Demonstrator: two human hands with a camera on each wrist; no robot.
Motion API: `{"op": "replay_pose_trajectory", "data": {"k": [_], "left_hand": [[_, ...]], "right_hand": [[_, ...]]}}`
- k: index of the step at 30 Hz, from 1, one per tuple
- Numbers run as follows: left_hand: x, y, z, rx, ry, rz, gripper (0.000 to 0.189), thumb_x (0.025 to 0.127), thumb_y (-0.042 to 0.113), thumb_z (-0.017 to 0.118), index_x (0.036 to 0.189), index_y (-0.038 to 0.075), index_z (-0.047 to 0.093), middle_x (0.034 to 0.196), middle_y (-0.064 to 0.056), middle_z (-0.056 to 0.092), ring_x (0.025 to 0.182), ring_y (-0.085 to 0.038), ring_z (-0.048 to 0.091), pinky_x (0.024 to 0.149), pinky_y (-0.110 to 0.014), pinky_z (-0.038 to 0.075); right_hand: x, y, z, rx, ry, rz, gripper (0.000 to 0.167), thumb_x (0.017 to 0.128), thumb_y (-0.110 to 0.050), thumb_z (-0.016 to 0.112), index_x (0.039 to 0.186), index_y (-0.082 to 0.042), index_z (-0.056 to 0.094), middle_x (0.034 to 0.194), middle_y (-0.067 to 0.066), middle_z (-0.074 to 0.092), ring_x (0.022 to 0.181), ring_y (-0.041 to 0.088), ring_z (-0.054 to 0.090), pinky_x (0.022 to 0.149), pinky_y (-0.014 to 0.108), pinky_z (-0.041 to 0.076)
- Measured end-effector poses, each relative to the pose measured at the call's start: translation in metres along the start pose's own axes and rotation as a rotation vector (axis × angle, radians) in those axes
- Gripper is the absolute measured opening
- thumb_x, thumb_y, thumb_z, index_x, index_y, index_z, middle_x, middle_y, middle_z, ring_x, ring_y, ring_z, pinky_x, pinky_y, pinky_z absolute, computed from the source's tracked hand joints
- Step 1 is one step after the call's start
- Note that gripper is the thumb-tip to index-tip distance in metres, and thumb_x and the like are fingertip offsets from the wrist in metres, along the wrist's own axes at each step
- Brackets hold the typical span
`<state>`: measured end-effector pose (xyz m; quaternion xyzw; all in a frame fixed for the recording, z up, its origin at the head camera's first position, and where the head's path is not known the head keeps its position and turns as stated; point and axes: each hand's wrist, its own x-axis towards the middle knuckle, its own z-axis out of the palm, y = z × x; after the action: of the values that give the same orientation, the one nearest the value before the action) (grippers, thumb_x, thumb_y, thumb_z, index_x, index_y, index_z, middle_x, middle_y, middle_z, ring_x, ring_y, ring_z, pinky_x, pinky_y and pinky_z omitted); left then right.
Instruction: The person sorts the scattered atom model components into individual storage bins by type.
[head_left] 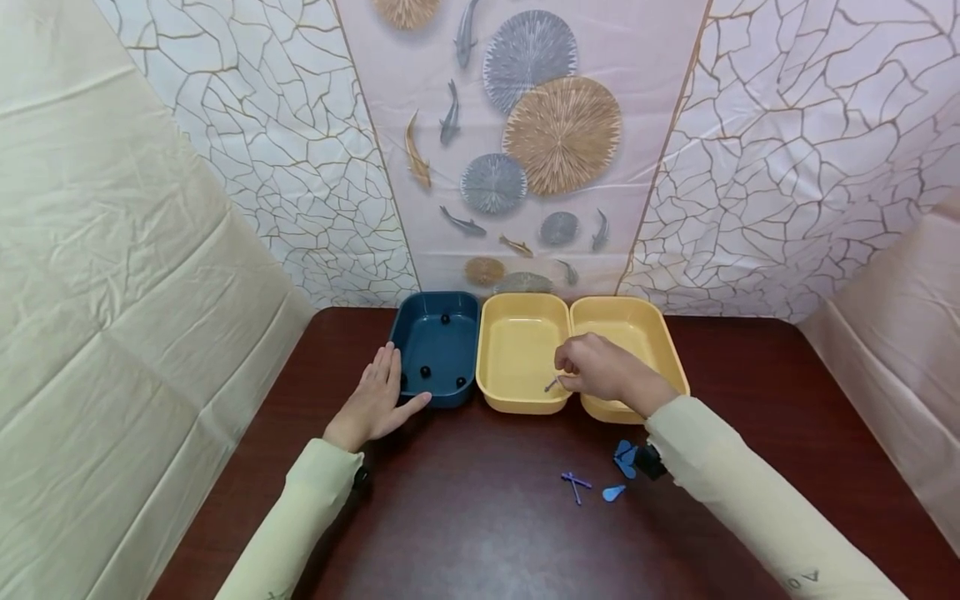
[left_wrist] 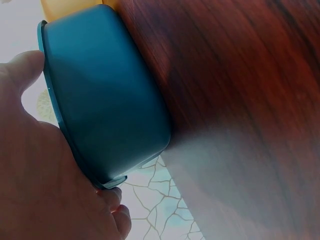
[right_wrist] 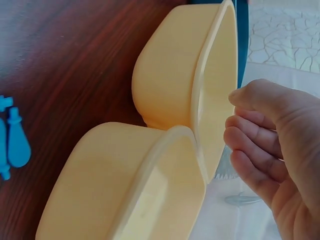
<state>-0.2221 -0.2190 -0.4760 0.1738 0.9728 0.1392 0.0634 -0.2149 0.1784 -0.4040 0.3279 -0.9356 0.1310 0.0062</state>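
Note:
My left hand (head_left: pixel 372 406) lies with straight fingers along the left rim of the dark blue bin (head_left: pixel 438 342), its thumb at the near corner. Several small black balls (head_left: pixel 425 372) sit in that bin. Over the right part of the middle yellow bin (head_left: pixel 522 403), my right hand (head_left: pixel 603 369) pinches a small purple stick (head_left: pixel 552 384) that points downward. The right wrist view shows curled fingers (right_wrist: pixel 255 137), but the stick is hidden there. More purple sticks (head_left: pixel 576 483) lie crossed on the table.
Beneath the right forearm stands a second yellow bin (head_left: pixel 656 333), touching the middle one. Blue drop-shaped pieces (head_left: pixel 625 458) lie on the dark wooden table (head_left: pixel 465 517) near the right sleeve, with a single blue piece (head_left: pixel 613 493) closer. Patterned cloth (head_left: pixel 495 242) hangs behind the bins.

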Motion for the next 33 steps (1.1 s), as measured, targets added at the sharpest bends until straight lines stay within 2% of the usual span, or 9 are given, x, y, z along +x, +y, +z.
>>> {"op": "replay_pose_trajectory", "data": {"k": [16, 24, 33], "left_hand": [[0.003, -0.003, 0.003, -0.004, 0.014, -0.003, 0.108, 0.102, 0.07, 0.047, 0.167, -0.007, 0.006, 0.178, -0.023, -0.001, 0.165, -0.044, 0.003, 0.133, -0.061, 0.013], [0.002, -0.003, 0.003, 0.005, 0.022, -0.001, 0.107, 0.102, 0.068, 0.049, 0.167, -0.007, 0.007, 0.178, -0.024, 0.0, 0.165, -0.044, 0.004, 0.132, -0.061, 0.014], [0.002, 0.0, 0.001, -0.004, 0.013, 0.0, 0.107, 0.102, 0.067, 0.05, 0.167, -0.006, 0.007, 0.178, -0.023, 0.0, 0.165, -0.044, 0.003, 0.132, -0.062, 0.014]], "right_hand": [[-0.049, -0.018, -0.008, 0.027, -0.099, -0.009, 0.009, 0.092, -0.012, 0.08, 0.099, -0.008, 0.078, 0.094, 0.004, 0.075, 0.083, 0.012, 0.066, 0.075, 0.031, 0.06], [-0.067, -0.026, 0.003, 0.065, -0.126, -0.062, 0.008, 0.089, -0.008, 0.081, 0.094, -0.008, 0.075, 0.084, -0.002, 0.069, 0.075, 0.004, 0.06, 0.067, 0.024, 0.056], [-0.081, -0.032, 0.024, 0.098, -0.169, -0.1, 0.01, 0.088, -0.009, 0.083, 0.094, -0.008, 0.075, 0.083, -0.002, 0.069, 0.073, 0.004, 0.061, 0.064, 0.021, 0.053]]}}
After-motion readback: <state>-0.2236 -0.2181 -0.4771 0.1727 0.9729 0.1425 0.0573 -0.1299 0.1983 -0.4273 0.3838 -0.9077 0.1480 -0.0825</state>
